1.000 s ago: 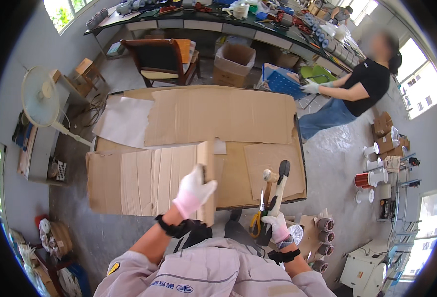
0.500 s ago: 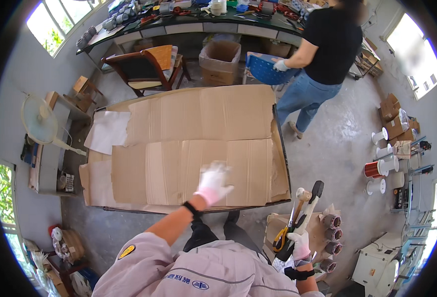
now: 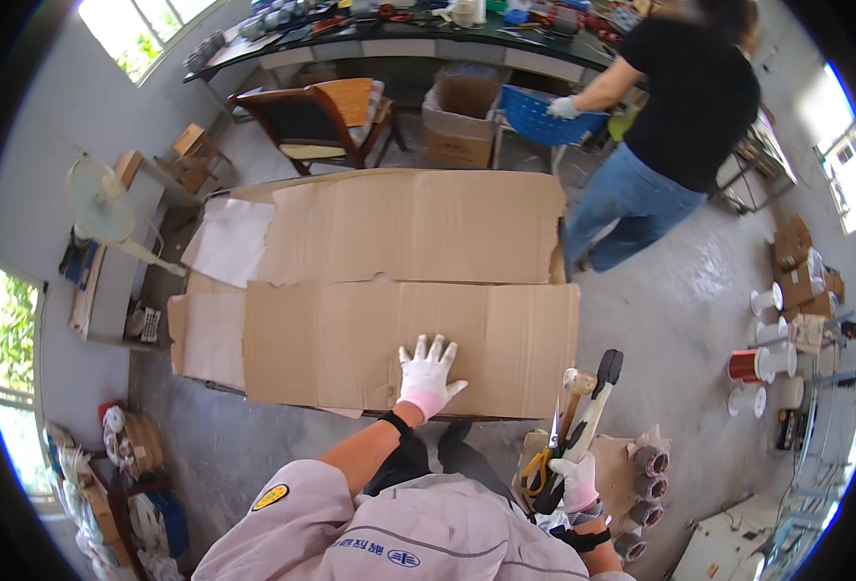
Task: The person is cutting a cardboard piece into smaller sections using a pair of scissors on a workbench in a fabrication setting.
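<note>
My left hand [image 3: 427,377], in a white glove, lies flat with fingers spread on the near edge of a large flattened cardboard sheet [image 3: 350,339] on the floor. My right hand [image 3: 575,482], also gloved, is closed around a bundle of tools [image 3: 583,416]: a black-handled tool, a wooden-handled mallet and yellow-handled scissors [image 3: 542,463], held upright beside my body. A second cardboard sheet [image 3: 418,225] lies behind the first, partly overlapped by it.
A person in a black shirt [image 3: 680,107] stands at the far right holding a blue crate [image 3: 544,116]. A wooden chair [image 3: 316,116], a cardboard box [image 3: 462,116] and a long workbench [image 3: 399,24] lie beyond. A fan [image 3: 98,203] stands left. Wire spools [image 3: 752,363] sit right.
The folded cardboard has been laid out flat and my left hand has come down onto it with fingers spread. The person in black has stood up and walked left with the blue crate.
</note>
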`<state>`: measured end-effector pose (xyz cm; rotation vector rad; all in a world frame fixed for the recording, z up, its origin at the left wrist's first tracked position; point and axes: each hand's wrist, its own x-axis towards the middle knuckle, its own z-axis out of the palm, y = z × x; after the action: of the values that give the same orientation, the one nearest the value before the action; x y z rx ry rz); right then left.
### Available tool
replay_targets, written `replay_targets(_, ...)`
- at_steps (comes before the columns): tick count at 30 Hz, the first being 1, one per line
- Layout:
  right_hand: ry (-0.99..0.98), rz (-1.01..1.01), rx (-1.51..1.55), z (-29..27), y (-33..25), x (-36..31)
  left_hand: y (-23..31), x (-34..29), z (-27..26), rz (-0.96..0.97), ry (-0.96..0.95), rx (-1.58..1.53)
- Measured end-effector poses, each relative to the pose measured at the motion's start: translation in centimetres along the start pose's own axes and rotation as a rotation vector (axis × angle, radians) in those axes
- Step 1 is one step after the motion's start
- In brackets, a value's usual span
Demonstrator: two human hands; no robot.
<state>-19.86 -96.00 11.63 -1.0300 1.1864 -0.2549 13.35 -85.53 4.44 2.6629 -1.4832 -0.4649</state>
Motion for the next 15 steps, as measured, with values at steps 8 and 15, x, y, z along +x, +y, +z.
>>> replay_targets(8,0.004,-0.177,-0.355,5.1,0.5,10.6,-11.3,-2.2,-1.3,-0.166,0.190,-0.051)
replay_targets(15,-0.036,-0.149,-0.618,4.3,-0.5,18.2,-25.8,-5.6,-0.3,-0.394,0.236,0.091)
